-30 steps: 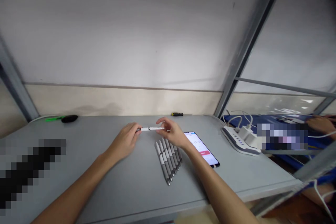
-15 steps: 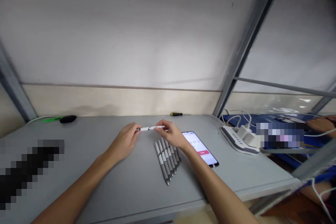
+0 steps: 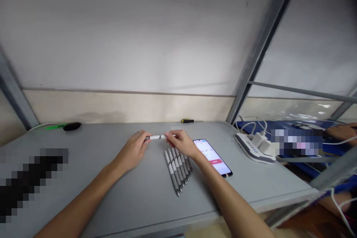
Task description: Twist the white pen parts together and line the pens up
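Observation:
A white pen [image 3: 156,137] is held level just above the grey table [image 3: 134,189], one end in each hand. My left hand [image 3: 134,149] pinches its left, dark-tipped end. My right hand [image 3: 181,144] has its fingers closed round the right end. Below my right hand, several grey and white pens [image 3: 177,167] lie side by side in a row on the table, tips pointing toward me.
A phone [image 3: 212,157] with a lit screen lies right of the pens. A white power strip [image 3: 255,147] with plugs and cables sits at the right. A small screwdriver [image 3: 187,121] and a black object [image 3: 72,126] lie by the wall. Another person's hand [image 3: 338,132] is far right.
My right hand has slid a little left along the pen, covering more of its right end. The left hand and the row of pens have stayed put.

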Demonstrator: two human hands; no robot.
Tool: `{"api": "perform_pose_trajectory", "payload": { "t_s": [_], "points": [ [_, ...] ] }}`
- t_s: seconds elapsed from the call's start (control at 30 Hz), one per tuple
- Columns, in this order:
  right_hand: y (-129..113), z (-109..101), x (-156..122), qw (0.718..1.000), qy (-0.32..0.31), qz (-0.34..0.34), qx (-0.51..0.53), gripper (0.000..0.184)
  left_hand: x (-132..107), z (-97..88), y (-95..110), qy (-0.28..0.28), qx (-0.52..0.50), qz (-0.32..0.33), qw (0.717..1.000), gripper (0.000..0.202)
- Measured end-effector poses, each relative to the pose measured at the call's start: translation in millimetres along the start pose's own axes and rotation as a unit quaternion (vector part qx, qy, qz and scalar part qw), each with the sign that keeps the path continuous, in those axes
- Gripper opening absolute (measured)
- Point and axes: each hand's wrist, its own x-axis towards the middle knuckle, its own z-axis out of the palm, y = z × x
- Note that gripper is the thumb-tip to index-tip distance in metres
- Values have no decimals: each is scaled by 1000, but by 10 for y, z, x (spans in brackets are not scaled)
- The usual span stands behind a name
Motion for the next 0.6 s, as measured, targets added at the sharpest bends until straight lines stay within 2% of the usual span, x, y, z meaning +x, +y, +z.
{"api": "perform_pose_trajectory", "payload": {
  "t_s": [0.13,0.23,0.4,0.5,0.6],
  "points": [
    [1,-2,0,999,26,-15,35,34,-7,5,-11,3,-1,1,1000,22],
    [7,-8,-2,999,10,4,35,32,-13,8,-16,1,0,-1,1000,21],
    [20,-9,-2,999,-15,39,4,48,-16,8,-13,-19,10,-7,1000,23],
    [23,-3,4,1000,0,5,19,36,-14,13,-31,-22,11,-15,1000,24],
    [21,2,4,999,13,-32,19,32,-17,29,-64,-27,16,-20,999,24]
  ]
}}
